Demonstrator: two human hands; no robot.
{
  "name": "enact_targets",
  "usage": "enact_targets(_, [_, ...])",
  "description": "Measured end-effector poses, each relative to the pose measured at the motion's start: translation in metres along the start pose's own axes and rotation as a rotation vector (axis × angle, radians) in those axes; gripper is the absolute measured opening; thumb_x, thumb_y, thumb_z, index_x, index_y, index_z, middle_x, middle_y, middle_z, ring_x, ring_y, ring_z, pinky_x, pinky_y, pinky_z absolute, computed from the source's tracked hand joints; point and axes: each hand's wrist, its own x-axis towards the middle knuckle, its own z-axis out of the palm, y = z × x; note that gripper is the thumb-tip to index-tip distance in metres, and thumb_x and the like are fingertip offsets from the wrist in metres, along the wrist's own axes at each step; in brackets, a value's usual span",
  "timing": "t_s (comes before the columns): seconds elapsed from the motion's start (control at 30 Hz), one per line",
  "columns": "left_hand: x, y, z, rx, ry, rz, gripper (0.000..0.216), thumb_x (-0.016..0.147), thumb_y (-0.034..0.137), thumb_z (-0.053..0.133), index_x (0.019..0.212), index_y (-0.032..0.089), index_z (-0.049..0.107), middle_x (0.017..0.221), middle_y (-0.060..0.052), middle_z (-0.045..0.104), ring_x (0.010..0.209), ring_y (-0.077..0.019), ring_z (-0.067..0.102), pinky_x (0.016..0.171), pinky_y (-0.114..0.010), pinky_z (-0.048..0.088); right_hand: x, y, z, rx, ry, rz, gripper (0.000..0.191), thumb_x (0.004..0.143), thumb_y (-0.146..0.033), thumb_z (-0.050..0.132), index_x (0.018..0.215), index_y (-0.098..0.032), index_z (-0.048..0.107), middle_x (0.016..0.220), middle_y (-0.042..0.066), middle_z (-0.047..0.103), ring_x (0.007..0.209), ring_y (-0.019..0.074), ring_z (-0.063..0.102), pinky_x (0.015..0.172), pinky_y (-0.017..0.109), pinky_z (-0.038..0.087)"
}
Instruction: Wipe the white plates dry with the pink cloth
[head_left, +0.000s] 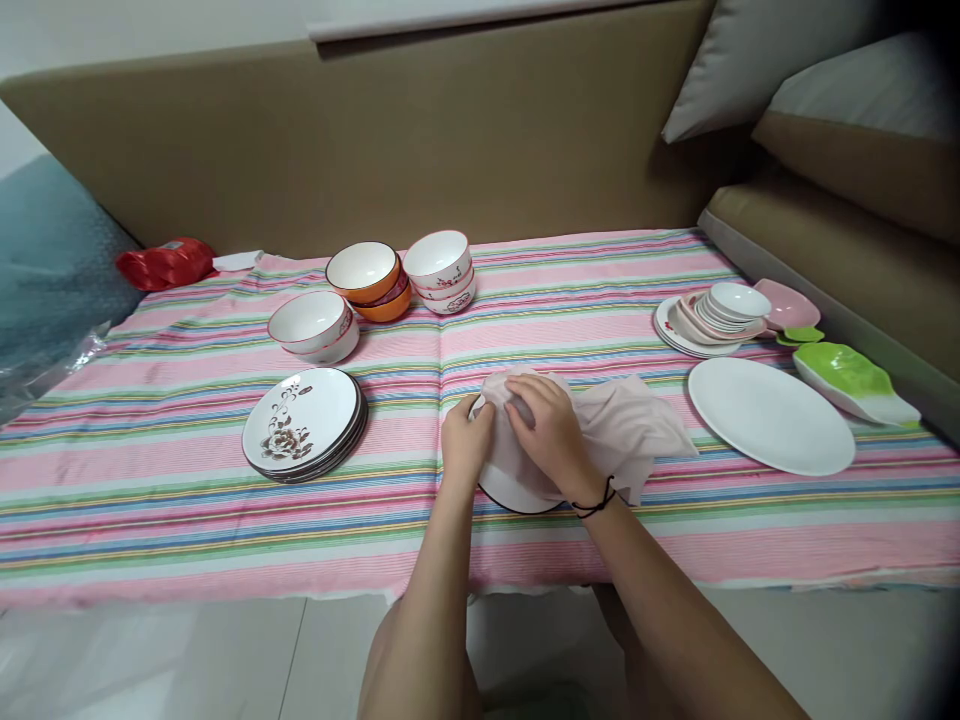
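A white plate with a dark rim [517, 494] lies in front of me, mostly hidden under a pale pink cloth [626, 425]. My left hand [468, 437] grips the plate's left edge, fingers tucked out of sight beneath it. My right hand [551, 430] presses on the cloth over the plate, its fingers bent and closed on the fabric. A dark cord bracelet [596, 500] circles my right wrist. To the left stands a stack of dark-rimmed plates [304, 420], the top one with a brown flower pattern.
Behind are white bowls [311, 322], orange bowls [364, 272] and more white bowls [441, 268]. On the right sit an oval white plate [771, 416], a green leaf-shaped dish [847, 372] and a pile of small dishes [724, 310]. A red bundle [169, 263] lies far left.
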Motion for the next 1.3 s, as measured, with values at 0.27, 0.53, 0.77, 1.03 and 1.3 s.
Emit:
enact_targets(0.27, [-0.002, 0.001, 0.0, 0.04, 0.002, 0.014, 0.025, 0.07, 0.02, 0.056, 0.091, 0.016, 0.069, 0.089, -0.004, 0.068, 0.076, -0.0182, 0.058, 0.07, -0.027, 0.042, 0.001, -0.001, -0.004, -0.054, -0.039, 0.02, 0.033, 0.087, -0.016, 0.044, 0.114, -0.019, 0.063, 0.123, 0.009, 0.059, 0.116, 0.0235, 0.049, 0.102, 0.043, 0.038])
enact_targets(0.53, [-0.003, 0.001, 0.001, 0.056, 0.011, -0.013, 0.031, 0.069, 0.022, 0.061, 0.099, 0.016, 0.068, 0.094, -0.007, 0.07, 0.086, -0.0228, 0.062, 0.077, -0.031, 0.045, -0.006, -0.004, -0.005, -0.129, 0.007, 0.146, 0.027, 0.084, -0.016, 0.049, 0.102, -0.019, 0.069, 0.118, 0.011, 0.061, 0.111, 0.0261, 0.051, 0.097, 0.046, 0.042])
enact_targets(0.77, [-0.004, 0.003, 0.001, 0.09, 0.014, -0.013, 0.033, 0.069, 0.021, 0.061, 0.101, 0.016, 0.068, 0.094, -0.007, 0.07, 0.085, -0.0225, 0.062, 0.075, -0.03, 0.045, -0.01, -0.009, -0.006, -0.135, -0.021, 0.185, 0.022, 0.082, -0.015, 0.051, 0.098, -0.017, 0.067, 0.108, 0.011, 0.06, 0.105, 0.0264, 0.051, 0.093, 0.043, 0.044])
enact_targets(1.03, [-0.003, 0.003, 0.004, 0.099, 0.02, -0.019, 0.031, 0.071, 0.023, 0.056, 0.099, 0.017, 0.069, 0.093, -0.007, 0.07, 0.084, -0.0224, 0.06, 0.075, -0.031, 0.044, -0.007, -0.011, -0.002, -0.11, 0.0, 0.13, 0.036, 0.083, -0.016, 0.047, 0.118, -0.018, 0.057, 0.117, 0.012, 0.055, 0.112, 0.0277, 0.046, 0.097, 0.045, 0.04])
enact_targets(1.3, [-0.005, 0.005, 0.004, 0.047, 0.017, -0.017, 0.033, 0.072, 0.02, 0.051, 0.099, 0.018, 0.069, 0.094, -0.006, 0.069, 0.088, -0.0228, 0.06, 0.08, -0.032, 0.044, -0.006, -0.009, -0.002, -0.143, -0.051, 0.108, 0.042, 0.086, -0.015, 0.042, 0.126, -0.023, 0.055, 0.128, 0.011, 0.051, 0.121, 0.0271, 0.041, 0.102, 0.049, 0.036])
